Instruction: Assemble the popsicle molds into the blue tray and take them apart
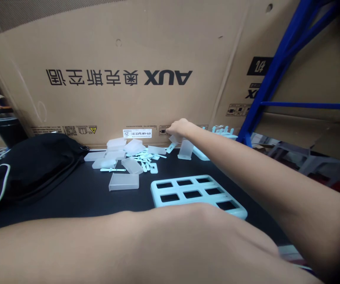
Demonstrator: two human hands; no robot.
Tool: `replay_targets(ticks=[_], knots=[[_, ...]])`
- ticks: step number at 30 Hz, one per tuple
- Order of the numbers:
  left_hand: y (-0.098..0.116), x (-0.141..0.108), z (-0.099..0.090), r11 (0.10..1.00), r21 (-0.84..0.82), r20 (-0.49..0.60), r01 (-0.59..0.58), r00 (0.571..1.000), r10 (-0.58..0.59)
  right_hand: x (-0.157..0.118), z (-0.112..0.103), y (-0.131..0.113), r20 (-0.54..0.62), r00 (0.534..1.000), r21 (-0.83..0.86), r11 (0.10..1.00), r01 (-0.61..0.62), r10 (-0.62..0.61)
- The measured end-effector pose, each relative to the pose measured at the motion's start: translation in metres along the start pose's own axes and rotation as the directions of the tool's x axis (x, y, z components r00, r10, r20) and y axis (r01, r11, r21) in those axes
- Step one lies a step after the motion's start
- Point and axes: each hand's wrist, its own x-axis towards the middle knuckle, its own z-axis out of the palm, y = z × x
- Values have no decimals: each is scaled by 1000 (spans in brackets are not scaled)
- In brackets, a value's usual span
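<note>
My right hand [181, 129] reaches to the back of the table, its fingers curled in. Just under it are a small translucent plastic piece [174, 139] and a light blue slotted piece [171, 148]; what the fingers grip is hidden. A translucent box [185, 150] stands close by on its right. My left hand [217, 230] crosses the foreground with its back toward me and its fingers out of sight. Beyond it lies a light blue frame [184, 182] with rows of rectangular openings, partly covered by the hand.
Several translucent boxes [124, 182] and a heap of light blue sticks [146, 157] lie left of centre. A black bag [44, 161] and a dark bottle [4, 126] are at the left. Cardboard [116, 102] walls the back; a blue metal rack [272, 79] rises at right.
</note>
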Motion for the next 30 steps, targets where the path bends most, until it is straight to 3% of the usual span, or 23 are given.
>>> replay_targets(ticks=[3,5,8,11,15,19,22,27,30], knots=[[-6,5,4,983,113,-5,-146,989,148,1,-1,18,-111,994,-6,1000,6,-7],[-20,11,12,959,237,-32,-154,986,166,1,-5,33,-129,992,-20,1000,-21,19],[-53,15,26,943,325,-71,-70,993,98,-4,-15,56,-112,991,50,997,-63,68],[-80,12,38,952,305,-66,11,998,9,-18,-24,72,-66,997,171,985,-20,32],[-91,8,45,968,240,-77,77,995,-60,-49,-25,59,28,996,308,949,70,-82],[-97,6,38,973,214,-103,90,992,-69,-79,-17,21,150,965,344,926,154,-216],[-112,-2,24,949,259,-148,181,978,-146,-87,-13,7,172,950,315,928,198,-261],[-150,-21,1,850,355,-180,389,921,-346,-77,1,26,-30,991,287,949,130,-127],[-168,-18,-2,790,416,-190,451,893,-409,-71,21,36,11,991,281,952,123,-131]])
